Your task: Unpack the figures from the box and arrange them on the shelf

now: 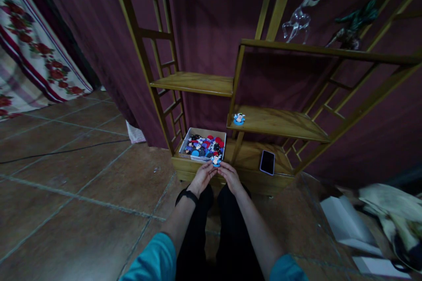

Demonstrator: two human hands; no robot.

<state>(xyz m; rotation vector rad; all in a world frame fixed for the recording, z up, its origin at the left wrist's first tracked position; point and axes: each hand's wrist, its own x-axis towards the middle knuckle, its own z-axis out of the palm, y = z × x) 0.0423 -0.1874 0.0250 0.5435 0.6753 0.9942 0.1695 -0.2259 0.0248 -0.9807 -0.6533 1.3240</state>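
Note:
Between the fingertips of both hands is a small toy figurine (216, 161) in white and blue on a blue round base. My left hand (203, 177) pinches it from the left, and my right hand (230, 176) grips its right side. Just behind it, a white cardboard box (184, 154) full of small red, blue, black and white figurines sits on the low shelf. A similar figurine (239, 119) with a blue base stands upright on the left end of the middle shelf, up and to the right of my hands.
A phone (267, 162) lies on the bottom shelf (250, 160). The wooden shelving (198, 82) rises in front, with a clear deer ornament (298, 19) and a dark green sculpture (354, 24) above. White boxes (349, 221) and cloth (392, 204) lie on the floor at right.

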